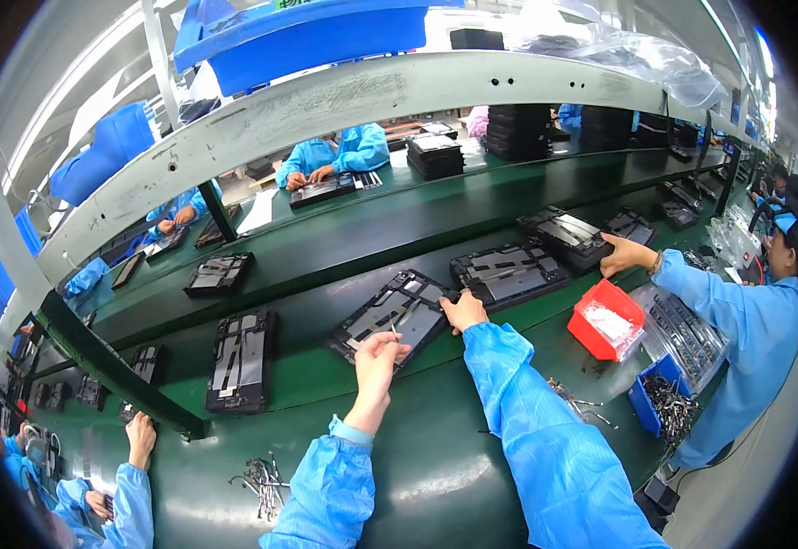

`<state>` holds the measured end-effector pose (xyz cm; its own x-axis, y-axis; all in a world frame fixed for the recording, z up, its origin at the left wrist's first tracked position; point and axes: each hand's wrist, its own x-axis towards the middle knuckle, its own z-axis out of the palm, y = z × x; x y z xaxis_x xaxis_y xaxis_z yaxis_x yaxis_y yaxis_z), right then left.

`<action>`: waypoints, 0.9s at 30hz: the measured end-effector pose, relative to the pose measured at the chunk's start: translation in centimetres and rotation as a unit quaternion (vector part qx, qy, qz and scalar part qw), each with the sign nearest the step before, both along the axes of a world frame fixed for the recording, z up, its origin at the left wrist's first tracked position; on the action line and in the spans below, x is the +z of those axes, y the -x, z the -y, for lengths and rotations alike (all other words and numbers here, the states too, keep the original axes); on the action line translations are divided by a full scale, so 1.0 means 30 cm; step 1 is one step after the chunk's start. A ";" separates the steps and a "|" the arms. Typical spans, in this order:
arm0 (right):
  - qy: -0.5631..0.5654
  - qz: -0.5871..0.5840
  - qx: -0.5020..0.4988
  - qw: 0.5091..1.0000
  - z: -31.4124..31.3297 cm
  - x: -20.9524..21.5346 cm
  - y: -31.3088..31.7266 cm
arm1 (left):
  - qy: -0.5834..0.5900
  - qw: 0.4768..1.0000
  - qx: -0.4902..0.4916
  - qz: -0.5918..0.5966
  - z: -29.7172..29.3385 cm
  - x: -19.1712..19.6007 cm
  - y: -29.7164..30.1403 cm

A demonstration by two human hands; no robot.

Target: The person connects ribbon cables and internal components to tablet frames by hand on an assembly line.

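Before me on the green bench lies a tilted black tray bearing a grey device housing. At its right corner, my right hand is closed, thumb and fingers gripping the edge. My left hand hovers at the tray's near side in a pinch. A thin, pale, pointed piece sticks up from those fingers; its exact kind is too small to tell. Just beyond my right hand rests a second tray with a similar housing. Another such housing stands apart to the left.
A red bin and a blue bin of small cable parts sit at right. Loose cables lie near my left forearm. A green post rises at left. A co-worker's hand touches a tray at right.
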<state>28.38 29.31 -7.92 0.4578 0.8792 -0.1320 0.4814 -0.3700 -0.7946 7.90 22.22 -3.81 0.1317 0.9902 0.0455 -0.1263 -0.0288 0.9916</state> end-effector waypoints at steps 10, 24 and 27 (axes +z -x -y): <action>0.065 -0.105 0.208 0.970 0.056 0.045 -0.050 | -0.054 0.994 -0.073 0.054 0.510 0.262 -0.063; -0.095 0.075 0.431 0.894 0.783 0.312 0.140 | 0.196 0.942 -0.254 0.096 1.152 0.053 0.156; -0.138 0.025 0.589 0.796 1.004 0.373 0.105 | 0.182 0.957 -0.225 0.035 1.139 0.070 0.251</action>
